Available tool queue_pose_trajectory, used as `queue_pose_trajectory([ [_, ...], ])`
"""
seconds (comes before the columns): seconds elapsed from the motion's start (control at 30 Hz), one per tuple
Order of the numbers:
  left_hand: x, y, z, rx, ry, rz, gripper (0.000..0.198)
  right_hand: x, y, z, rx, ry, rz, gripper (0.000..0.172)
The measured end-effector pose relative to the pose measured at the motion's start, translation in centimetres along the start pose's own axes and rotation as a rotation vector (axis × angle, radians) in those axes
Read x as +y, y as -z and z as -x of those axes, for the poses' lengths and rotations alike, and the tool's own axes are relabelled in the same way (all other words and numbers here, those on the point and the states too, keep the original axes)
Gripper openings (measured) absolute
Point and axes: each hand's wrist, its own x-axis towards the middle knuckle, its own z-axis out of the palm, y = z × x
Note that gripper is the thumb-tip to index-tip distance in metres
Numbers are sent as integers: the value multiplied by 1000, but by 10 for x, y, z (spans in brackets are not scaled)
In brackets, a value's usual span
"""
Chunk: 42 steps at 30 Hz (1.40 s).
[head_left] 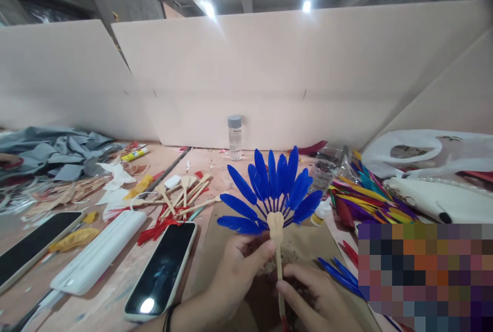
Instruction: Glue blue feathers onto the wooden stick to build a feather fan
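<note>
A feather fan [276, 224] with blue feathers spread from a pale wooden handle stands upright in front of me. My left hand [241, 265] pinches the handle just under its heart-shaped head, thumb on the near side. Lower down, my right hand [314, 293] grips the stick between thumb and fingers. Something red shows at the handle's bottom end. Beneath both hands lies a brown board [208, 265]. Loose blue feathers [342, 275] rest at its right edge, beside my right hand.
Left of the board are a phone [164, 270], a white power strip [100, 252] and another phone [36, 244]. Wooden handles with red tassels [185, 193] lie behind them. A clear bottle [234, 137] stands near the white partition [269, 75]. Coloured feathers [370, 193] and a white bag [427, 198] are at right.
</note>
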Motion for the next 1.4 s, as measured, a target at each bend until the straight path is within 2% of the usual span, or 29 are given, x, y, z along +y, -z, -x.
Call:
queue_pose_trajectory([
  [0.1, -1, 0, -1, -9, -7, -23, 32, 3, -2, 1, -17, -29, 14, 31],
  [0.27, -10, 3, -3, 99, -2, -87, 36, 9, -7, -1, -45, -72, -58, 32],
  [0.5, -20, 6, -6, 154, 26, -160, 41, 6, -10, -6, -63, -122, -172, 33],
  [0.67, -26, 11, -14, 124, 20, -118, 43, 0, -8, -9, -55, -162, -321, 37],
  [0.97, -23, 17, -23, 153, -38, -35, 47, 0, -8, -7, -40, -166, -323, 42],
  [1.27, -17, 14, -21, 134, -70, -24, 43, 1, -9, -6, -8, -107, -289, 33],
  [1.4, -14, 9, -17, 73, -45, -6, 40, 0, -10, -4, -6, -70, -298, 26],
])
